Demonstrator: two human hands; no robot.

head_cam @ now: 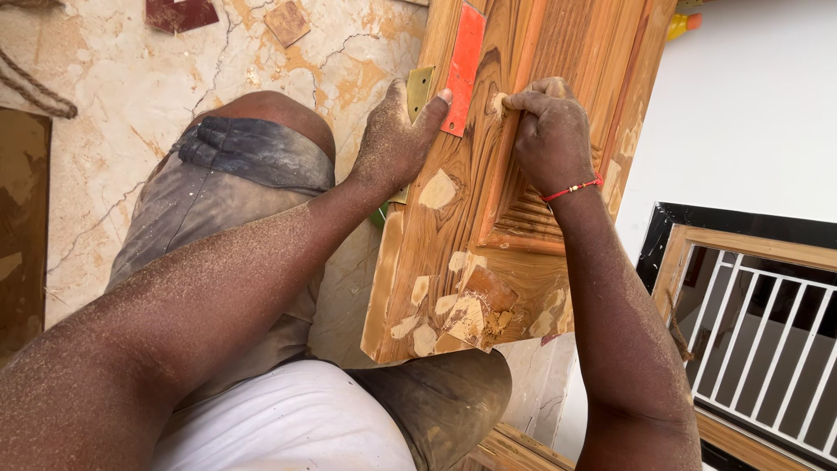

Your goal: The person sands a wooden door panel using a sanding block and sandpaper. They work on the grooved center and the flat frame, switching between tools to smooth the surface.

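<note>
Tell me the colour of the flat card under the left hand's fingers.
Orange-red; the card lies on the wooden door panel, clearest in the head view.

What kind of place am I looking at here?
Likely a carpentry job inside a house: a wooden door panel patched with filler, sawdust on the marble floor, a barred wood-framed window.

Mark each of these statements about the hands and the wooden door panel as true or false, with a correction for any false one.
1. The left hand holds an orange flat scraper against the wooden door panel. True.
2. The right hand lies flat and open on the floor. False: its fingers are pinched together, pressing pale filler onto the panel.
3. Pale filler patches dot the panel. True.
4. A blue band circles the right wrist. False: it is a red thread band.
5. The floor is green carpet. False: it is pale veined stone.
</note>
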